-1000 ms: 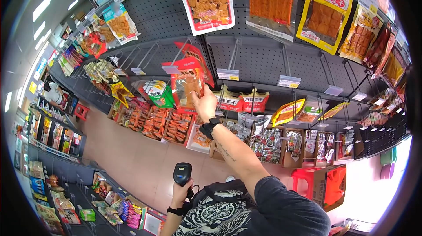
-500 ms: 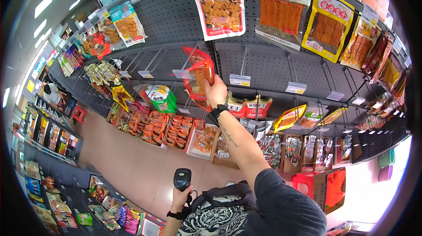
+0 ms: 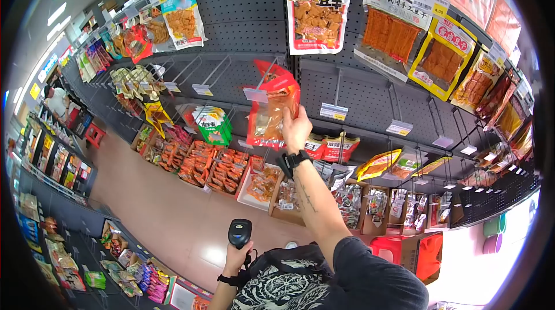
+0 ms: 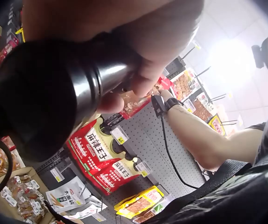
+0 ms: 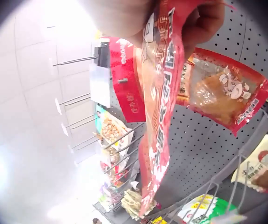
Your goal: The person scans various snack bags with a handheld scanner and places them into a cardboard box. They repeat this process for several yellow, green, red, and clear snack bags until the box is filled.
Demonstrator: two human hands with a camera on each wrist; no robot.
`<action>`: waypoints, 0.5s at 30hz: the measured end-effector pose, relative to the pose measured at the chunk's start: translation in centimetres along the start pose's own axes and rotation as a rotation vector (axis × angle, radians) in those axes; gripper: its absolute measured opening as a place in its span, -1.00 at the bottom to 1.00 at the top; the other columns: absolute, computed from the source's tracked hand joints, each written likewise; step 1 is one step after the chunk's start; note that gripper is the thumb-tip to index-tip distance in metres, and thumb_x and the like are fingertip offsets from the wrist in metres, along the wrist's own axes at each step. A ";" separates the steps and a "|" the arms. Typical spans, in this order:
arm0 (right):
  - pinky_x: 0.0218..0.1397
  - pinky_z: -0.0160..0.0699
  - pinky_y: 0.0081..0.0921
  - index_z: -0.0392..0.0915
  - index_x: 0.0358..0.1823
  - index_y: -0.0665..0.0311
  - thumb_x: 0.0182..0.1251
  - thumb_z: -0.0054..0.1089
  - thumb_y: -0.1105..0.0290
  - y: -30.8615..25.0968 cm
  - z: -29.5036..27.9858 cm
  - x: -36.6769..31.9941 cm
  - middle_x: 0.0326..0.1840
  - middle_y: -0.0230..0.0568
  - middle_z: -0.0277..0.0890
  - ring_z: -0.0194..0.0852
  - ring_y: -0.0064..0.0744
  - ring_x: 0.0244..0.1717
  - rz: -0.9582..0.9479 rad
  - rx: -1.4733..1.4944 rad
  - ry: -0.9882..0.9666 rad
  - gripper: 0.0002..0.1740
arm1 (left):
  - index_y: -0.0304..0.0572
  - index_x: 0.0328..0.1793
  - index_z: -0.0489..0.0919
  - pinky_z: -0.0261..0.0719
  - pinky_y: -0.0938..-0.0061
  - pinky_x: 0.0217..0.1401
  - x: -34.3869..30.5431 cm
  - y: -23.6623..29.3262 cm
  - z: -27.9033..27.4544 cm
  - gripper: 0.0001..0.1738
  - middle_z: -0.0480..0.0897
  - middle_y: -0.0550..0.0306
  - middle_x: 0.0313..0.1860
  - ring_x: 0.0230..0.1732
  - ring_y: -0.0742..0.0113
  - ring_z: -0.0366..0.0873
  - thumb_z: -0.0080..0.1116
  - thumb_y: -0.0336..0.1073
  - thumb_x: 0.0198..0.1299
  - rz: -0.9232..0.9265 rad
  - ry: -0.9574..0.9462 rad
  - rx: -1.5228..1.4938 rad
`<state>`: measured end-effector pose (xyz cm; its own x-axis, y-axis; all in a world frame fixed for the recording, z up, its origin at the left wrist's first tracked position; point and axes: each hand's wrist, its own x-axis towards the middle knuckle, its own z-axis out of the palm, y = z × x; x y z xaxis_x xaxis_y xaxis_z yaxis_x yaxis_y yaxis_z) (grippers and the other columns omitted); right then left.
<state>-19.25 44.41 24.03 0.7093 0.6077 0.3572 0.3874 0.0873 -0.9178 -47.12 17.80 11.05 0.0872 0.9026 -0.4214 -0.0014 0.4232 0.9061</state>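
In the head view my right hand [image 3: 297,130] pinches the right edge of a red packet with a clear window [image 3: 269,122], at a hook with a price tag [image 3: 255,95]. The right wrist view shows this packet [image 5: 158,98] nearly edge-on below the hand [image 5: 204,25], with a second red packet [image 5: 220,91] behind it against the perforated panel. Low in the head view, my left hand [image 3: 236,258] grips a black handheld scanner [image 3: 240,231], held upright away from the shelf. Close up in the left wrist view, fingers [image 4: 143,77] wrap the scanner [image 4: 41,98].
Hanging packets [image 3: 317,18] line the top row. Green-and-white packets [image 3: 214,125] and red ones [image 3: 340,148] hang lower, above boxes of small snacks [image 3: 226,171]. Another shelf [image 3: 75,212] stands at left, with a person [image 3: 58,102] beyond. A red stool [image 3: 94,135] is in the aisle.
The held red packet has turned from a narrow, creased side view to show its broad face. The head view has shifted, so the shelf appears further right. My left hand keeps its grip on the scanner.
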 end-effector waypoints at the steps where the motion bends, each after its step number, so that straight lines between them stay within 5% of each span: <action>1: -0.17 0.54 -0.18 0.54 -0.09 0.27 0.22 0.18 0.18 -0.7 -0.1 0.8 -0.30 0.09 0.62 0.61 0.08 -0.23 0.049 -0.041 -0.011 -0.65 | -0.27 -0.33 0.58 0.44 0.60 -0.45 0.1 -0.1 0.1 -0.91 0.56 0.26 -0.54 -0.54 0.51 0.49 0.27 -0.43 0.11 0.004 -0.004 0.014; 10: -0.14 0.53 -0.05 0.47 -0.20 0.29 0.24 0.13 0.02 4.6 3.3 5.7 -0.26 0.10 0.59 0.57 0.17 -0.18 0.080 -0.351 -0.047 -0.57 | -0.26 -0.34 0.58 0.44 0.59 -0.47 0.3 -1.0 0.7 -0.93 0.57 0.27 -0.55 -0.55 0.52 0.50 0.26 -0.45 0.10 0.039 -0.041 -0.038; 15: -0.02 0.55 -0.15 0.52 -0.09 0.31 0.11 0.26 0.26 6.0 0.0 3.2 -0.08 0.05 0.56 0.55 0.09 -0.08 -0.036 -0.327 -0.131 -0.63 | -0.22 -0.36 0.57 0.39 0.61 -0.48 0.2 -2.0 1.6 -0.91 0.56 0.27 -0.54 -0.56 0.51 0.48 0.27 -0.41 0.10 -0.032 -0.056 -0.041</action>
<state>-14.67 46.83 19.66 0.6184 0.7066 0.3439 0.5942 -0.1341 -0.7931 -45.47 17.02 9.18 0.1434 0.8832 -0.4466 -0.0384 0.4559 0.8892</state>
